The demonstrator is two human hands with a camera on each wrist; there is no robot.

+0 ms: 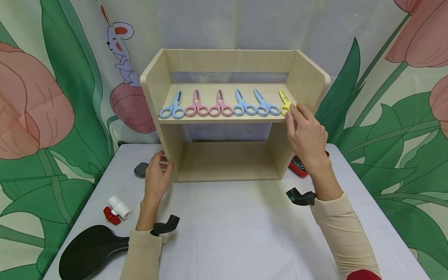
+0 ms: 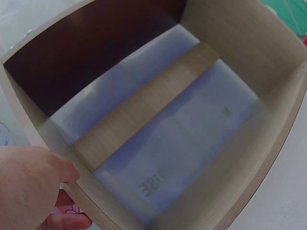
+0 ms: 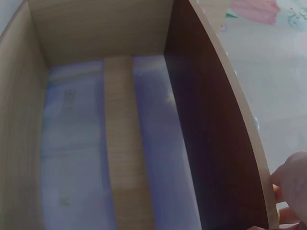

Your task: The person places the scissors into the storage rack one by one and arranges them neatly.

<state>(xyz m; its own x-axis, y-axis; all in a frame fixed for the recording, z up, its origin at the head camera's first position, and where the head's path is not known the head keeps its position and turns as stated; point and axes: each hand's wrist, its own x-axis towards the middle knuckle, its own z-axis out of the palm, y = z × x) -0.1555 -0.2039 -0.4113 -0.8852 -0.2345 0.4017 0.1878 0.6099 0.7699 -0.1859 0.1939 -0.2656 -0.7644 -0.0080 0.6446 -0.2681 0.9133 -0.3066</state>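
Note:
A pale wooden two-tier shelf (image 1: 224,120) stands on the table. Along its upper board lies a row of scissors: one blue pair (image 1: 172,111) at the left, two pink pairs (image 1: 219,107), two more blue pairs (image 1: 266,107), then yellow scissors (image 1: 285,102) at the right end. All point their blades to the back. My right hand (image 1: 306,134) pinches the yellow scissors' handle at the board's front edge. Low on the shelf's left side, my left hand (image 1: 157,175) grips the side panel, thumb over its front edge in the left wrist view and fingers curled outside.
At the left lie a black paddle-shaped object (image 1: 91,251), a white pipe fitting (image 1: 120,207) with a red part (image 1: 111,216), and a dark grey object (image 1: 141,170). A red device (image 1: 298,167) sits beside the shelf's right side, partly behind my right hand. Printed curtains hang behind.

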